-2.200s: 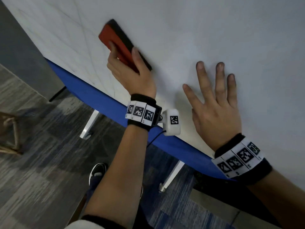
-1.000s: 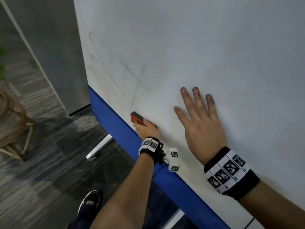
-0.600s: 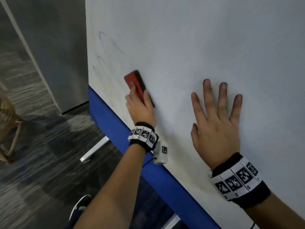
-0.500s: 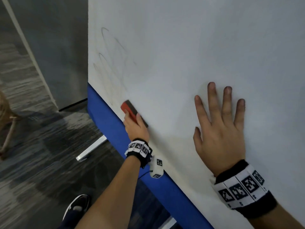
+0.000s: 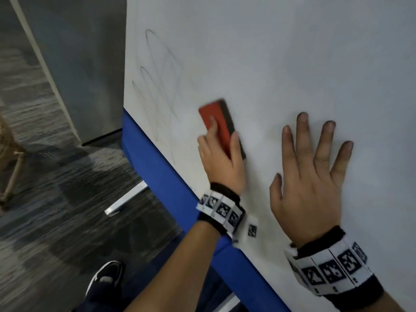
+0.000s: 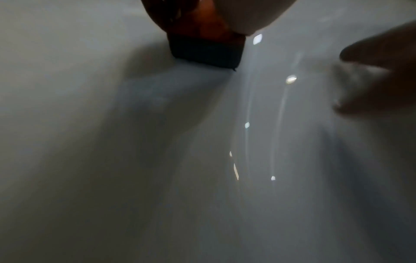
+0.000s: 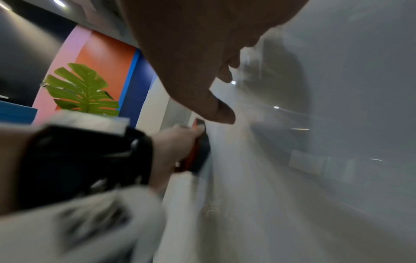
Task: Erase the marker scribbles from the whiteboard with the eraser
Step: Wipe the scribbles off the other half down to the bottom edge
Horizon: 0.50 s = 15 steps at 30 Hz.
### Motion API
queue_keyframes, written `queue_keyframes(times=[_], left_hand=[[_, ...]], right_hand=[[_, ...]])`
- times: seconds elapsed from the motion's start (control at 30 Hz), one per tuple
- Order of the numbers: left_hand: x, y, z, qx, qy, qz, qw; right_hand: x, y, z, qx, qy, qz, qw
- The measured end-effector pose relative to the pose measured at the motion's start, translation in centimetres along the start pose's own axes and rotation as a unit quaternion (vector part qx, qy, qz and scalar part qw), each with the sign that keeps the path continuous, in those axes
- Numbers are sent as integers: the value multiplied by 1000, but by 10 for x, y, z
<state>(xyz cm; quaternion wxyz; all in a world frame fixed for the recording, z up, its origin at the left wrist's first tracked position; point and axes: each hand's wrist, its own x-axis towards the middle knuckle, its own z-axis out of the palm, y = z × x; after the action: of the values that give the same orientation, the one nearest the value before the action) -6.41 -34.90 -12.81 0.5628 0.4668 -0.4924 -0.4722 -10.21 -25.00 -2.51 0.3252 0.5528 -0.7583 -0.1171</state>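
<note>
The eraser [image 5: 221, 129], red-backed with a dark felt face, lies flat against the whiteboard [image 5: 281, 52], just right of the faint looping scribbles [image 5: 157, 86] and a little above the blue rail [image 5: 157, 172] along the board's lower edge. The left hand [image 5: 221, 163] grips it, thumb along one long side and fingers over the red back. The right hand [image 5: 313, 176] is spread flat on the board, fingers straight and holding nothing, well right of the eraser.

To do this stroke well, I'd say keep the felt fully flat, press evenly, and carry it leftward across the loops in overlapping passes; the marks left of the eraser look pale but not gone. The bracing hand should stay planted so the board does not rock. From the left wrist view the felt edge meets the board squarely, though the picture is dim.

Set against half a second ago, the eraser has climbed from down by the blue rail to higher on the board and slightly rightward, and its outline is smeared with speed. The right hand has kept its place. The loops beside the eraser look no fainter than before.
</note>
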Motion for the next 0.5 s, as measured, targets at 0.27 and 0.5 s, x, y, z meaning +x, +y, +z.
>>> queue_keyframes(times=[0.27, 0.5], left_hand=[[46, -88, -12, 15, 35, -114, 993], [-6, -179, -20, -6, 6, -435, 900]], right_hand=[[1, -2, 3, -11, 0, -7, 1000], [6, -13, 17, -47, 4, -17, 999]])
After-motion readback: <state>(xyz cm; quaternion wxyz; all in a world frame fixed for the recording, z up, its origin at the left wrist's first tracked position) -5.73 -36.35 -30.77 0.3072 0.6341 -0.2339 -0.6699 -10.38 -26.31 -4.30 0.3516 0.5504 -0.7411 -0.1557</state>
